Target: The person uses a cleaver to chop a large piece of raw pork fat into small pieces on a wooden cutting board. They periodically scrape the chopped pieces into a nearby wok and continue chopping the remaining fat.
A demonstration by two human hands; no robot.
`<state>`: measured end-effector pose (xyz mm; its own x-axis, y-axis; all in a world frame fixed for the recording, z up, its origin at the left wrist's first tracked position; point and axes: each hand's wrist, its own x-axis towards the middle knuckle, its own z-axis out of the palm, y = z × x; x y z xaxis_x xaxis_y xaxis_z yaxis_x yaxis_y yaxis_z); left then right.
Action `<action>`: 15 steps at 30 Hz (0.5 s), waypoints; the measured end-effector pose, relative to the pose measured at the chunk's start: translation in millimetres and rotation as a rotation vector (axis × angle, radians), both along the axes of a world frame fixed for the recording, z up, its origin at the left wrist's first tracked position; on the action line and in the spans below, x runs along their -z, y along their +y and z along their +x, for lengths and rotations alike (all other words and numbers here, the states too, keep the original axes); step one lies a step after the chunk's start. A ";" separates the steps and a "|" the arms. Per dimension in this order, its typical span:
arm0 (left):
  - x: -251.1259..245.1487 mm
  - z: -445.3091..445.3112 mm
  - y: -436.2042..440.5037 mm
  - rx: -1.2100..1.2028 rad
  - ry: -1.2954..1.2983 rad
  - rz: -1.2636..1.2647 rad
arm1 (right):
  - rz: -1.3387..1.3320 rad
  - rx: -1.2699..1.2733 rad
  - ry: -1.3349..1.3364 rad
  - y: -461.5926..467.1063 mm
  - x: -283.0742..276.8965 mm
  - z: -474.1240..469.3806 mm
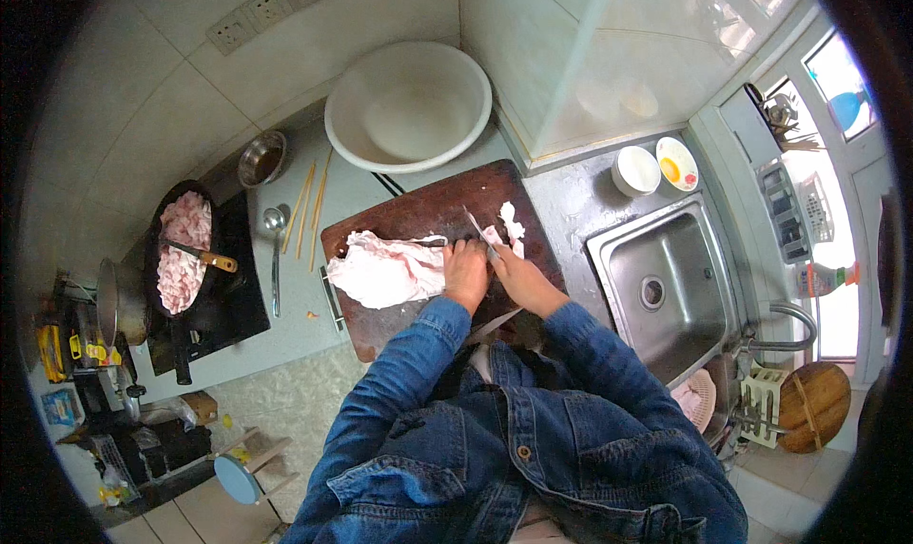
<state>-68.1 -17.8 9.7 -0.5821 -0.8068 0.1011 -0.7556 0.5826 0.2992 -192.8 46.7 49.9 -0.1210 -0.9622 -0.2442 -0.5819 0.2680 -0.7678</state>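
A large slab of raw, pale fatty meat [385,269] lies on a dark brown wooden cutting board [428,209]. My left hand [467,267] rests on the slab's right end, fingers curled over it. Right beside it, my right hand [524,280] grips a knife [473,221], whose blade tip points up and to the left. Much of the knife is hidden by my fingers. Small cut pieces of pale fat [510,219] lie on the board to the right of the blade. Whether the blade touches the slab cannot be made out.
A white basin [410,160] stands behind the board. To the left are a ladle [276,273], chopsticks [299,205], a metal bowl [246,162] and a wok [207,187] of chopped fat with a knife on top. To the right are two bowls [637,180] and a steel sink [628,330].
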 end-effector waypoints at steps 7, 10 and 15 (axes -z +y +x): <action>5.3 -3.8 2.5 -0.064 0.001 -0.027 | 0.004 -0.018 -0.033 16.7 -5.2 -10.9; 7.2 -3.8 3.3 -0.059 0.001 -0.008 | 0.181 0.018 -0.099 29.6 -5.6 -16.9; 8.1 -2.2 2.1 -0.022 -0.004 0.030 | 0.045 0.041 -0.191 -13.7 7.3 -11.5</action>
<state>-70.3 -15.7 1.6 -0.5646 -0.8220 0.0743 -0.7692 0.5566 0.3137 -204.3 33.1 42.5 -0.1074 -0.9451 -0.3087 -0.4147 0.3248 -0.8500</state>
